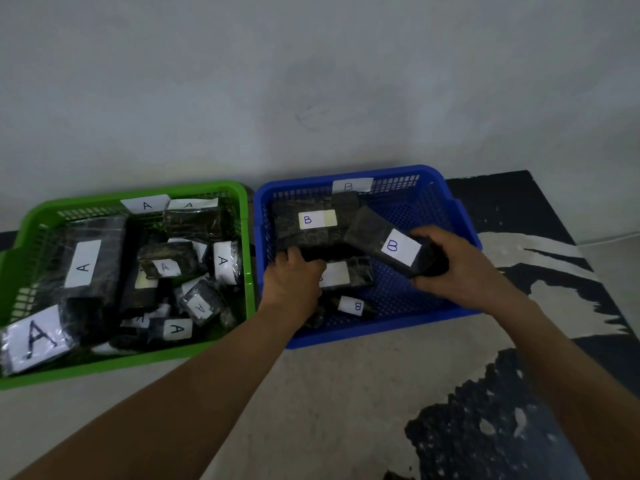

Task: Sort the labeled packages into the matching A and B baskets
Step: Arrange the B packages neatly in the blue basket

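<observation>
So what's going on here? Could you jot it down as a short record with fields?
green basket: tagged A, full of dark packages labelled A
blue basket: tagged B, a few packages labelled B
left hand: in the blue basket, on a package
right hand: holding a B package over the blue basket
floor: pale, with dark patches

Both hands in blue basket [460,216]; right grip [450,261] holds B pkg [388,244].
</observation>
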